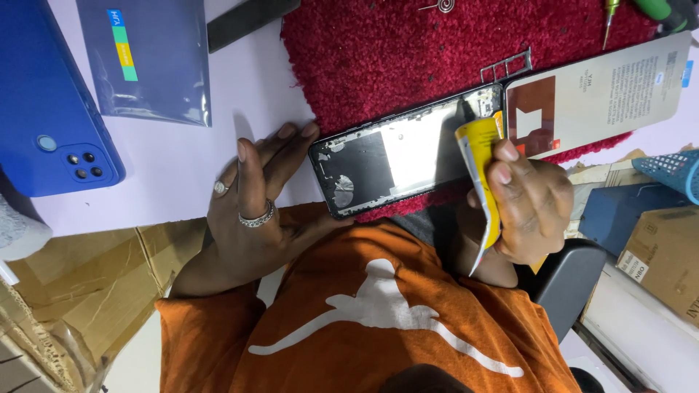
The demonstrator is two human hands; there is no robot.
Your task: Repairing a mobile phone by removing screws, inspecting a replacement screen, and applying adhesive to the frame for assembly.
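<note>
An opened black phone frame [393, 156] with its bare silvery inside showing lies on the near edge of a red fuzzy mat [408, 51]. My left hand [255, 204], with two rings, rests flat on the table, fingertips touching the frame's left end. My right hand [528, 200] grips a yellow squeeze tube [480, 156]. The tube's upper end sits at the right end of the frame.
A blue phone back cover [51, 124] and a grey plastic pouch [149, 62] lie at the left. A white printed panel [597, 94], a metal card tray [506, 65] and a screwdriver [610, 18] are on the mat. A blue basket [673, 171] and cardboard boxes [666, 255] stand right.
</note>
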